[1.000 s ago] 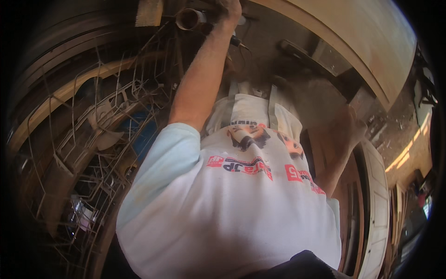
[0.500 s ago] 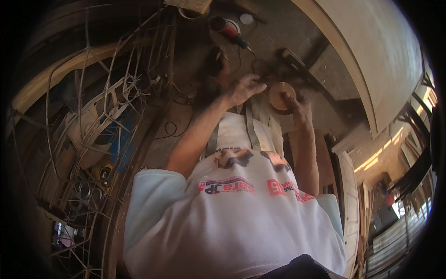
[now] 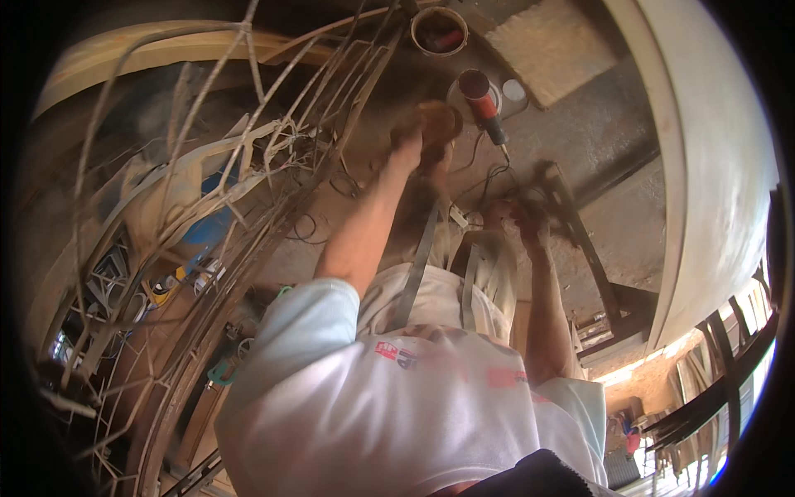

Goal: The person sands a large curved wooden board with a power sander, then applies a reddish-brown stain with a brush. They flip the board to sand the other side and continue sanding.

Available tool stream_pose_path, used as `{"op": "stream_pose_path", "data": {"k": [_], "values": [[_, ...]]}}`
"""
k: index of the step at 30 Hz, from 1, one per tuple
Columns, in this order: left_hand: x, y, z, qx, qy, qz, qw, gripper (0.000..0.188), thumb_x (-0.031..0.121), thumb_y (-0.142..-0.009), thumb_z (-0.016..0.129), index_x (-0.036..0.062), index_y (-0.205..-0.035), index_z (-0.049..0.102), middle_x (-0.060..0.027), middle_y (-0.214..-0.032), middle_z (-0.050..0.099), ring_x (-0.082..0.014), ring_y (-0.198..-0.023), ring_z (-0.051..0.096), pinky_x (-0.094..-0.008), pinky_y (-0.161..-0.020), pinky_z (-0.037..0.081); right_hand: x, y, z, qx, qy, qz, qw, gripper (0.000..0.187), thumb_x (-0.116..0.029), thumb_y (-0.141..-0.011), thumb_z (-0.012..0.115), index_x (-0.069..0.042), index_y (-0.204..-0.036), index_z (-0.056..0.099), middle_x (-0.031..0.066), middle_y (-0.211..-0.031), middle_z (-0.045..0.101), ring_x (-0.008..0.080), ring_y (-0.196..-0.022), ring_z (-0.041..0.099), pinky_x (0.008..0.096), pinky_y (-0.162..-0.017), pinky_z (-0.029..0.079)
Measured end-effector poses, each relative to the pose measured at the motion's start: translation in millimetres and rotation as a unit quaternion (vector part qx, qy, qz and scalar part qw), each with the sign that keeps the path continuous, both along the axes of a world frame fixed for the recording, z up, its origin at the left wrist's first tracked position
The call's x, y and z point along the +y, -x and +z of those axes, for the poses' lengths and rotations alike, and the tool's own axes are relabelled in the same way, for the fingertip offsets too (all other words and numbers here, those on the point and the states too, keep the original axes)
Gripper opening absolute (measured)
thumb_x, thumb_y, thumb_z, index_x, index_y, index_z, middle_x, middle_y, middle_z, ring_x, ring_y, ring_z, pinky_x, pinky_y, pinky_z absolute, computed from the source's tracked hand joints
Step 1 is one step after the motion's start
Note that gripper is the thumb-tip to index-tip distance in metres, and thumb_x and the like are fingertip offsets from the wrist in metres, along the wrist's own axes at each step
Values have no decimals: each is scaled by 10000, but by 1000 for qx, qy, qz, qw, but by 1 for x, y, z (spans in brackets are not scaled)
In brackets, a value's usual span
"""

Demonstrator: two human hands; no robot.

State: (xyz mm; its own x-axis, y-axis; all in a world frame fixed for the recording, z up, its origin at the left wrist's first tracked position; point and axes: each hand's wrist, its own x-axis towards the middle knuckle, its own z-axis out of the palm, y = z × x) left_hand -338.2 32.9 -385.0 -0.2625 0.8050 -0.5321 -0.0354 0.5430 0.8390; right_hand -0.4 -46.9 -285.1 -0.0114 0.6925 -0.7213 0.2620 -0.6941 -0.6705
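Note:
My left hand [image 3: 408, 137] is stretched forward near my foot and smeared by motion. Against its fingers is a blurred, round brown disc [image 3: 441, 121], apparently in its grasp. My right hand [image 3: 531, 222] is lower and to the right, in shadow near a dark metal frame [image 3: 580, 236]. Its fingers are too dark and blurred to read. A red and black corded power tool [image 3: 483, 106] with a narrow metal tip lies on the floor, ahead and to the right of my left hand. Dark cable [image 3: 489, 178] runs across the floor between my hands.
At the top stands a round bucket [image 3: 439, 33] with something reddish inside; a tan board [image 3: 551, 50] lies beside it. A white round lid [image 3: 513, 89] is near the tool. Bent-rod metal framework [image 3: 203, 108] fills the left. A large pale curved panel [image 3: 716, 132] rises on the right.
My view has shifted, bringing the bucket and board into sight. My left hand has reached forward, and the disc, earlier in my right hand, now appears at the left. My right hand has dropped lower.

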Motion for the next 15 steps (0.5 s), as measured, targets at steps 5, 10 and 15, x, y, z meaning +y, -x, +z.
{"op": "stream_pose_path", "data": {"k": [5,10,15], "values": [[111,9,-8,-93,116,95,984,414,312,-993,633,-6,-1257,608,-161,-1188,648,-264,-1031,637,-363,-831,570,-3,-25,-91,-94,-35,183,978,383,-317,-973,667,18,-1155,700,128,-883,725,287,-864,706,392,-746,551],[104,3,-10,281,54,-92,954,378,324,-1002,586,-31,-1125,631,-255,-1068,665,-364,-905,657,-481,-760,555,57,12,-189,-209,-2,383,900,450,-403,-936,691,-8,-1151,689,223,-930,723,396,-913,704,486,-793,541],[-19,-18,29,282,-3,-269,921,335,255,-1012,555,12,-1237,605,-249,-1198,638,-414,-1079,645,-494,-938,523,122,53,-270,-296,-65,309,902,644,-459,-821,790,-21,-1247,589,257,-1152,690,461,-1077,668,545,-888,527]]}}
